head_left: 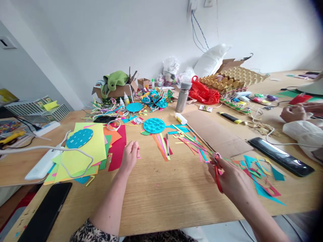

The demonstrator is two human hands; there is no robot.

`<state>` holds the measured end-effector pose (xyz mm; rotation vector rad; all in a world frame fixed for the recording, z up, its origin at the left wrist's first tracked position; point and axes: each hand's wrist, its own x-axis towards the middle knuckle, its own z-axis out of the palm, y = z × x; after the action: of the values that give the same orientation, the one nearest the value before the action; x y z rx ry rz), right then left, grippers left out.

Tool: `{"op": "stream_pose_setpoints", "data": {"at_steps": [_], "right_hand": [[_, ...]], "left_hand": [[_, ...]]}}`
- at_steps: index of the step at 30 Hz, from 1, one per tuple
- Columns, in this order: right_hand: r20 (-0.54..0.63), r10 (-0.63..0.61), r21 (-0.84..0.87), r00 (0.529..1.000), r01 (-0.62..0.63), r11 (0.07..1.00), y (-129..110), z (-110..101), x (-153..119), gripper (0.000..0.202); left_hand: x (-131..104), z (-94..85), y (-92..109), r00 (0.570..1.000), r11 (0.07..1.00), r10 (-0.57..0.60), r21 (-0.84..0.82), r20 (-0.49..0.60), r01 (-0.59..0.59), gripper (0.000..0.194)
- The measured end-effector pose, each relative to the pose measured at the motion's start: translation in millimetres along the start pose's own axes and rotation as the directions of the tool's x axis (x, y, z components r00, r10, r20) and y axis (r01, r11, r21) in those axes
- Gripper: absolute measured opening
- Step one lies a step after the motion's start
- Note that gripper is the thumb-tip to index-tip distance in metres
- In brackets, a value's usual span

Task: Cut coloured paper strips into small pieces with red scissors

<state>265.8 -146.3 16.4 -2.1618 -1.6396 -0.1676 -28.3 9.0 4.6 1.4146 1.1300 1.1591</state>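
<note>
My left hand (130,155) is closed above the wooden table (156,195), beside red paper (118,148); a tiny bit of pink shows at its fingertips, too small to name. My right hand (230,176) grips red-handled scissors (217,174) over the table, near thin coloured paper strips (189,139). Between the hands and further back lies a blue scalloped paper disc (154,125), with orange, pink and yellow strips (161,146) below it and a pen (168,144) beside them. Blue and red paper scraps (264,178) lie right of the right hand.
Yellow paper sheets (83,151) and a black phone (45,211) lie at left. A steel bottle (182,99) and glue bottle (181,118) stand or lie further back. At right are another phone (280,156), cardboard (217,134) and another person's hands (295,112).
</note>
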Motion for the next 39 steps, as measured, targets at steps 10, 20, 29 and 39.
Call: {"op": "stream_pose_setpoints", "data": {"at_steps": [10, 20, 29, 39], "right_hand": [[0.276, -0.031, 0.165, 0.961, -0.015, 0.986, -62, 29, 67, 0.014], [0.165, -0.037, 0.635, 0.986, -0.077, 0.769, -110, 55, 82, 0.018], [0.305, -0.162, 0.842, 0.939, -0.186, 0.507, -124, 65, 61, 0.028], [0.319, -0.123, 0.861, 0.940, -0.233, 0.452, -125, 63, 61, 0.024]], "left_hand": [[-17, 23.4, 8, 0.881, 0.836, -0.288, -0.350, 0.375, 0.423, 0.022], [-14, 21.1, 4, 0.840, 0.685, -0.265, -0.521, 0.474, 0.510, 0.030], [-14, 23.3, 4, 0.869, 0.731, -0.213, -0.517, 0.447, 0.445, 0.033], [-17, 26.4, 9, 0.867, 0.733, -0.185, -0.523, 0.462, 0.435, 0.034]]}}
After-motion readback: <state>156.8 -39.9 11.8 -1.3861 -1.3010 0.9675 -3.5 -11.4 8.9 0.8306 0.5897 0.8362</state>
